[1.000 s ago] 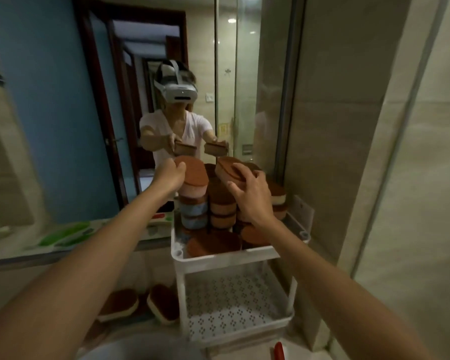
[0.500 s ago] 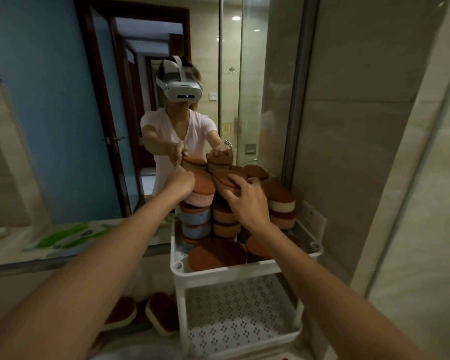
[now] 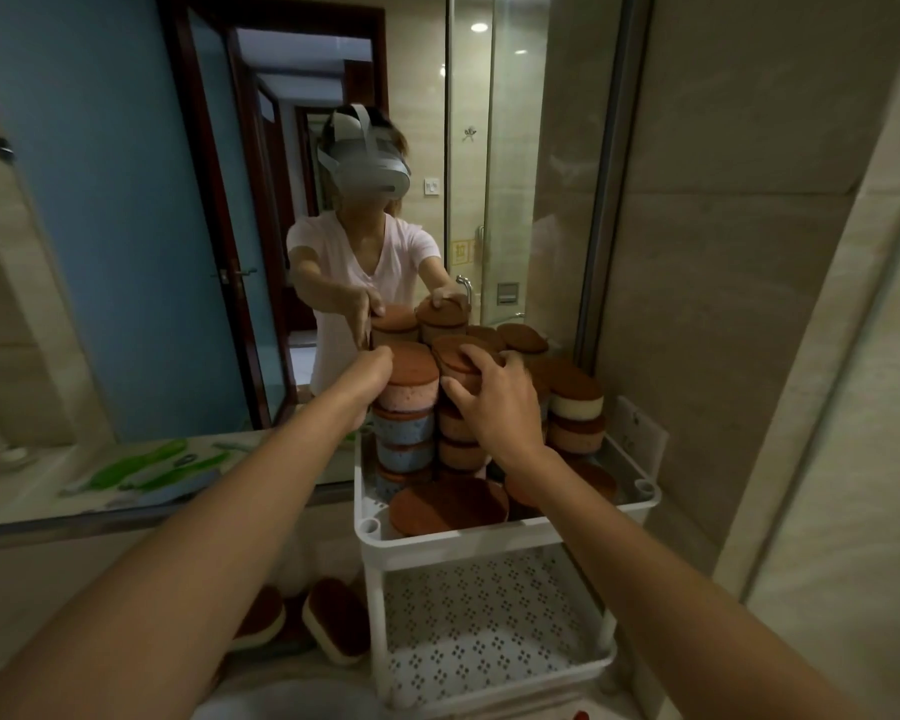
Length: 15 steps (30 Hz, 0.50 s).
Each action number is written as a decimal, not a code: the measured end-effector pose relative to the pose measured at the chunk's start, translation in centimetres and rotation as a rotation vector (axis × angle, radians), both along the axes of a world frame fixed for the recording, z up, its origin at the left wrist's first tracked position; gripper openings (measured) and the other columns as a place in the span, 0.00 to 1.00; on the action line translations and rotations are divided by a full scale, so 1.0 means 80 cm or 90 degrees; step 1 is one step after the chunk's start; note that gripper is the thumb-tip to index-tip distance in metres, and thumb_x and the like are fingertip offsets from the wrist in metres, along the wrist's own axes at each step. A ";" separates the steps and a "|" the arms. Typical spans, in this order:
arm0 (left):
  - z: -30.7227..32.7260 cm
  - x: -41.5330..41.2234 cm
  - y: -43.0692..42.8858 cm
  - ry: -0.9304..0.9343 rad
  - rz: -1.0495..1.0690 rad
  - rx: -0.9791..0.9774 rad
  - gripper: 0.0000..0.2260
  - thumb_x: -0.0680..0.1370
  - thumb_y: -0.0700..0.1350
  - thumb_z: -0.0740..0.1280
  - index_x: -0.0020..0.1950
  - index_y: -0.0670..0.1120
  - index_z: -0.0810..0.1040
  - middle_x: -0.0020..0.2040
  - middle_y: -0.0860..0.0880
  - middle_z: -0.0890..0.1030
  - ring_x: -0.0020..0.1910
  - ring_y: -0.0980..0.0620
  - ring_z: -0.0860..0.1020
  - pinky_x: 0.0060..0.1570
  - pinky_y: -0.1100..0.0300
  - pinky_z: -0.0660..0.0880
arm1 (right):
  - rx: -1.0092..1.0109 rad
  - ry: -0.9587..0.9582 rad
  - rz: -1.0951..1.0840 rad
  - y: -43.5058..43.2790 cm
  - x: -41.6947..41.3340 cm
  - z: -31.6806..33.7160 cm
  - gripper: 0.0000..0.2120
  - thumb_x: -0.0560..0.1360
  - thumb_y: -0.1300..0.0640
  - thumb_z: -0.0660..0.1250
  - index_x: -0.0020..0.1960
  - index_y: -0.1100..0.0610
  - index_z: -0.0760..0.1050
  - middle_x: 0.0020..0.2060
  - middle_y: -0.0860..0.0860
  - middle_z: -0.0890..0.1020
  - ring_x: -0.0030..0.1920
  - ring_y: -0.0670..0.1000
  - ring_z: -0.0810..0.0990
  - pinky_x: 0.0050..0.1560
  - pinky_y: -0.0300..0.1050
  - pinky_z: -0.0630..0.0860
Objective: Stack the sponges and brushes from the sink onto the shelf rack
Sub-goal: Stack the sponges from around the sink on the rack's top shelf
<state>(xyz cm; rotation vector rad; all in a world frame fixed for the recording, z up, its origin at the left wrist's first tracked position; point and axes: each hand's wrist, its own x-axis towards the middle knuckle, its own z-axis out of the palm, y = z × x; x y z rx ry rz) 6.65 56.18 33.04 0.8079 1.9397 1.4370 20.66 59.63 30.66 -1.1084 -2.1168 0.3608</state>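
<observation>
Atop the left stack on the shelf rack (image 3: 489,532), the left hand (image 3: 372,368) grips a pink sponge (image 3: 411,387); on the rack's middle stack, the right hand (image 3: 494,402) clasps a brown-topped sponge (image 3: 455,361). Releasing either off-centre could topple these tall, soft columns.

the room is dim, with a flat, greyish-warm cast. the only bright sources are small ceiling spotlights (image 3: 479,27) seen in the mirror (image 3: 126,210) at 12 o'clock, and they leave faint glints on the glass panel (image 3: 468,148) beside them. the stacked sponges (image 3: 411,376) at centre look murky, their dark tops nearly merging. the ones low at 7 o'clock sit in deep shadow. the white shelf rack (image 3: 489,535) at 6 o'clock is the palest area. detail is soft and smeared throughout. wide-angle distortion bows the wall edges at 3 o'clock and stretches both forearms (image 3: 178,563) toward 5 and 7 o'clock.
</observation>
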 end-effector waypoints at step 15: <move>-0.009 0.006 -0.001 -0.130 0.043 0.091 0.16 0.82 0.43 0.52 0.66 0.41 0.70 0.65 0.41 0.75 0.64 0.44 0.73 0.54 0.56 0.70 | 0.105 -0.255 0.024 -0.007 0.002 0.008 0.22 0.78 0.48 0.55 0.71 0.49 0.63 0.68 0.60 0.66 0.63 0.65 0.70 0.61 0.55 0.67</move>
